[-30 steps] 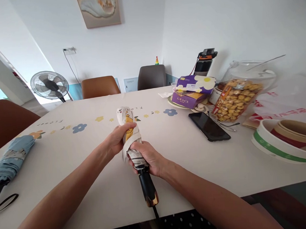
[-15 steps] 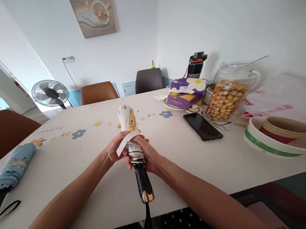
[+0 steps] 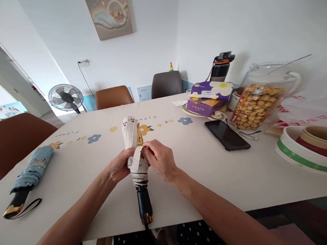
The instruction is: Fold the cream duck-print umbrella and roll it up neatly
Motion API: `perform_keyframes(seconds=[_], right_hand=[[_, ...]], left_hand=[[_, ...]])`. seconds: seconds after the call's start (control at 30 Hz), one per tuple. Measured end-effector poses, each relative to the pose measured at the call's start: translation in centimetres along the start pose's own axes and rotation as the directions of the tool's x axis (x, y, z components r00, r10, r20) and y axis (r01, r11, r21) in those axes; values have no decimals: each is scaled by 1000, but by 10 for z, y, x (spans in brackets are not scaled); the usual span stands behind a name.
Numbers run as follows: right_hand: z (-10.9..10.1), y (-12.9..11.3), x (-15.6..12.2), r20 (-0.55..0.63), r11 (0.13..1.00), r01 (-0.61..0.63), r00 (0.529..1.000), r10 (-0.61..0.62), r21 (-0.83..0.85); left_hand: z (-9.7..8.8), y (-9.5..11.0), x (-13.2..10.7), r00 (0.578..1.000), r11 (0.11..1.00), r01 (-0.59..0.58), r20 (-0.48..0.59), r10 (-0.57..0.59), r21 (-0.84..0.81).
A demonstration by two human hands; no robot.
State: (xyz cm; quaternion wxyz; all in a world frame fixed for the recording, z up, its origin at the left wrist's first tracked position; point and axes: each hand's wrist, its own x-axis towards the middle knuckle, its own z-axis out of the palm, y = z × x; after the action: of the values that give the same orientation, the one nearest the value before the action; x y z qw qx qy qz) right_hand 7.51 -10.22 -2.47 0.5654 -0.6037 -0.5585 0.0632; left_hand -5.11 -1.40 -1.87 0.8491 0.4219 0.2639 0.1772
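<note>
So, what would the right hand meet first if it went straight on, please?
Most likely the white umbrella; the right hand points at it, seemingly touching its strap, though exact contact is unclear.

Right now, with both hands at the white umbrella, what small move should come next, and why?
I'd probably draw the strap snug around the umbrella with the right hand: its fingertips are at the strap, which lies across the umbrella's middle, and the left hand grips the other side. I can't tell whether the strap is fastened.

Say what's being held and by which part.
The white umbrella, by its rolled canopy: the left hand grips its side, the right hand touches its strap.
</note>
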Motion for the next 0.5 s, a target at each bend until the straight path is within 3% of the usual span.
perform_keyframes(seconds=[0.07, 0.13, 0.2, 0.3, 0.4, 0.5], right_hand=[[-1, 0, 2, -74, 987, -41, 996, 53, 156], [-4, -1, 4, -130, 930, -153, 970, 206, 333], [-7, -4, 6, -148, 874, -215, 941, 305, 436], [-10, -9, 7, -154, 871, -228, 934, 322, 435], [-11, -9, 8, -173, 890, -230, 933, 317, 393], [-12, -5, 8, -225, 928, -184, 938, 265, 325]], left_hand=[[0, -4, -1, 999, 1000, 16, 49, -15, -20], [1, -5, -2, 997, 1000, 15, 75, -14, -13], [2, -3, -5, 999, 1000, -4, 41, 4, -3], [1, 3, -9, 997, 997, -61, -40, 59, -49], [1, 8, -12, 994, 991, -104, -37, 101, -86], [1, 10, -13, 992, 995, -99, -77, 99, 1]])
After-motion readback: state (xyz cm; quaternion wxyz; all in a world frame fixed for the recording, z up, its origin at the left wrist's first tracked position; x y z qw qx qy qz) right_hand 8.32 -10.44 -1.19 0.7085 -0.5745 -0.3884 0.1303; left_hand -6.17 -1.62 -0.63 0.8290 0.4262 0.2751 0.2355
